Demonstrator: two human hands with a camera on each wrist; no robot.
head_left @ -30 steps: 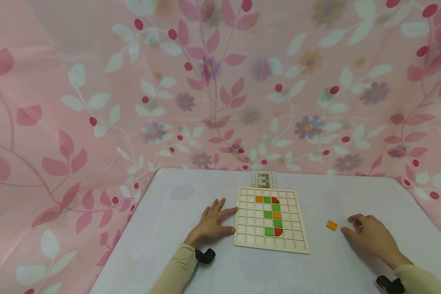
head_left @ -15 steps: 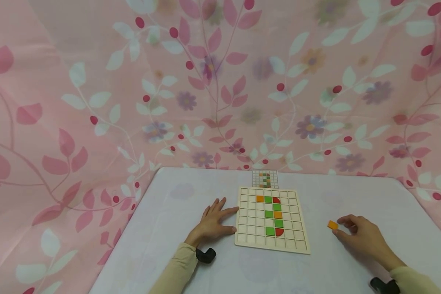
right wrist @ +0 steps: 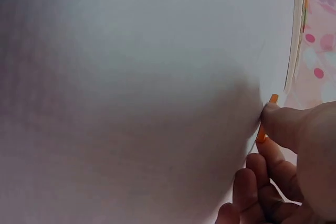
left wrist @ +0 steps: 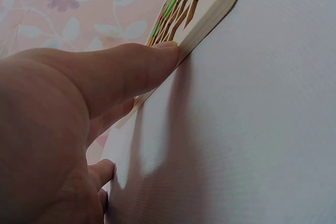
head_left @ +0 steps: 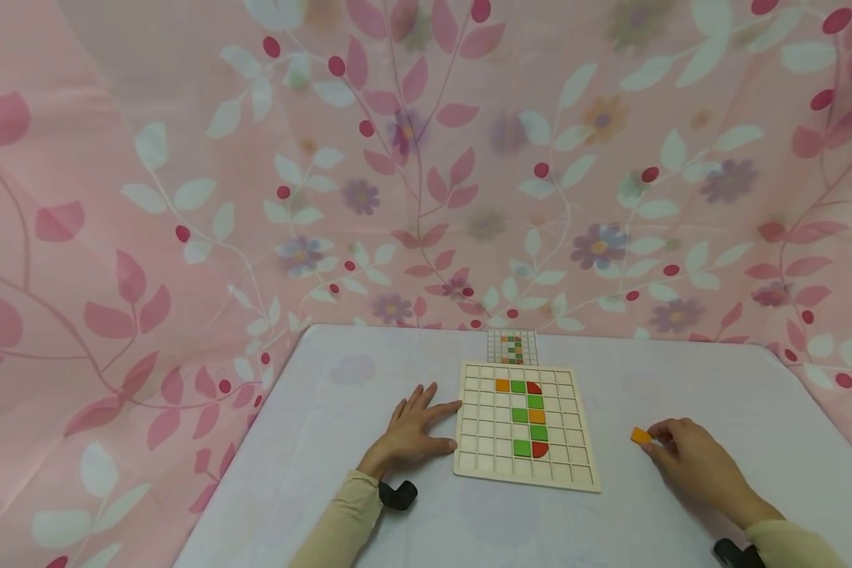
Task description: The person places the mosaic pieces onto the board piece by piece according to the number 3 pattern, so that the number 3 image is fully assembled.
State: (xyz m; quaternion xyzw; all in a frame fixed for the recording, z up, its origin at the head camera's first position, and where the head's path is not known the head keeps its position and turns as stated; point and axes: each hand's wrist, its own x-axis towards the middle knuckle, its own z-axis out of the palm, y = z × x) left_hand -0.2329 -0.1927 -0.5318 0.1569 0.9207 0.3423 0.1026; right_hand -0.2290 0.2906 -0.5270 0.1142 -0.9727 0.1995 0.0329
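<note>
My right hand (head_left: 699, 465) pinches a small orange square tile (head_left: 640, 435) between thumb and forefinger, to the right of the board. In the right wrist view the tile (right wrist: 268, 119) shows edge-on at the thumb tip, the other fingers curled below. A pale wooden grid board (head_left: 483, 465) lies mid-table, with green, orange and red pieces set in its squares. Two of the red pieces have a rounded edge. Along the board's left edge my left hand (head_left: 412, 432) rests with fingers spread; its thumb (left wrist: 152, 59) touches the board's side in the left wrist view.
Behind the board lies a small printed grid card (head_left: 495, 347) with a coloured pattern, its near part hidden by the board. A white cloth covers the table (head_left: 369, 363). A pink floral curtain (head_left: 426, 197) hangs along the table's far edge.
My right hand has moved left to the loose orange tile and now grips it by its right side. The left hand and the board have stayed in place.
</note>
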